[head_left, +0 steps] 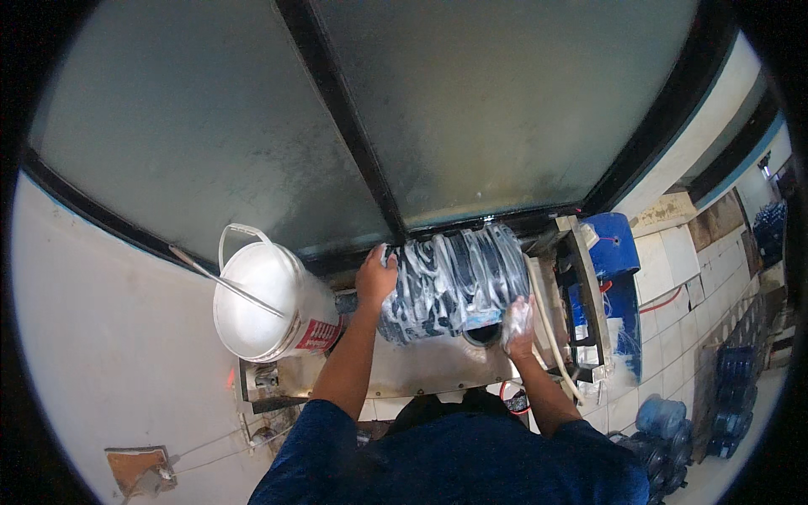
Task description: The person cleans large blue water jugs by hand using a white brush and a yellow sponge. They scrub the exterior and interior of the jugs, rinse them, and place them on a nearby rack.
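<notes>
A large blue ribbed water jug, coated in streaks of white foam, lies on its side over a metal work stand. My left hand is closed round the jug's left end, with the fingers curled over its upper edge. At the opposite end, my right hand presses against the lower right edge; its fingers are white with suds. The jug is held between both palms. Just under it, beside my right hand, a dark round opening shows in the stand's top.
A white bucket of foamy liquid stands at the left, with a thin metal rod leaning in it. Frosted windows rise behind. A pale hose and a blue drum are at the right. Several jugs stand on the tiled floor.
</notes>
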